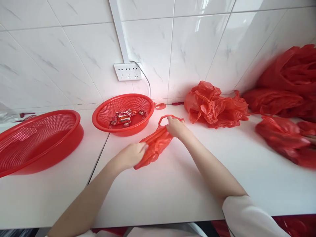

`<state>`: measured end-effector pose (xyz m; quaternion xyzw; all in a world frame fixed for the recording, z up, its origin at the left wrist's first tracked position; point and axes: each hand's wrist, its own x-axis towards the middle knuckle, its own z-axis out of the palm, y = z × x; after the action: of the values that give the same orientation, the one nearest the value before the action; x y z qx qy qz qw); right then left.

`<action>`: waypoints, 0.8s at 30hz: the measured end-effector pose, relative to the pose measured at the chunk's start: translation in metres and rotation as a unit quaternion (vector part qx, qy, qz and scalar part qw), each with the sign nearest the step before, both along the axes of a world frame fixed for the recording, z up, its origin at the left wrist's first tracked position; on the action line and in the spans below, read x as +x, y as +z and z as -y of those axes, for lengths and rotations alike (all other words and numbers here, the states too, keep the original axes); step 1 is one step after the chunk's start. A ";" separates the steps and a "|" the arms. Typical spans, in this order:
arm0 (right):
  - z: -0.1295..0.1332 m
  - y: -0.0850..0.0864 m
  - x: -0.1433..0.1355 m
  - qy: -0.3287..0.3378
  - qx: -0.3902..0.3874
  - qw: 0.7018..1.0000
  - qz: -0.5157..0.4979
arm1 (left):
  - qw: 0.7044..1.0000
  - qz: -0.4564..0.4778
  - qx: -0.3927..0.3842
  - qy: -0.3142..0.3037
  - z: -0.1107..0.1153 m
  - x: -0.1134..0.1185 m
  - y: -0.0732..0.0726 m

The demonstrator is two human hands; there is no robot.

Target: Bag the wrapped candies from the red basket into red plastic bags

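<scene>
A red plastic bag [158, 144] is stretched between my two hands, just above the white table. My left hand [132, 154] is closed on its lower left end. Near the handle loops, my right hand [174, 127] grips the upper right end. The bag looks flat and creased; its inside is hidden. Just behind my left hand stands a round red basket [103, 123] with several small wrapped candies [125, 117] on its bottom.
A larger red basket [71, 141] stands at the left. Crumpled red bags [212, 105] lie by the tiled wall, with bigger bag piles [291, 75] at the right. Another person's hand [311, 138] shows at the right edge. A socket strip [127, 71] with a cable hangs on the wall.
</scene>
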<state>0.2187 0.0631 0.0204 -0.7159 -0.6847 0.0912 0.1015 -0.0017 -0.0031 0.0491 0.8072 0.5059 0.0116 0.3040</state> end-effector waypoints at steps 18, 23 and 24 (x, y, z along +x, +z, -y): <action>0.021 -0.016 -0.030 0.191 -0.086 0.974 0.088 | 0.970 -0.148 0.191 -0.011 -0.016 -0.007 -0.047; 0.021 0.000 -0.002 0.152 -0.130 0.974 0.106 | 0.987 -0.110 0.119 -0.016 -0.025 -0.037 -0.058; 0.025 0.006 -0.001 0.156 -0.124 0.975 0.102 | 0.989 -0.096 0.113 -0.026 -0.025 -0.037 -0.060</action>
<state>0.2176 0.0382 0.0263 -0.6127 -0.7781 0.1167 -0.0745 -0.0391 0.0216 -0.0111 0.8467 0.5068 -0.0171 0.1614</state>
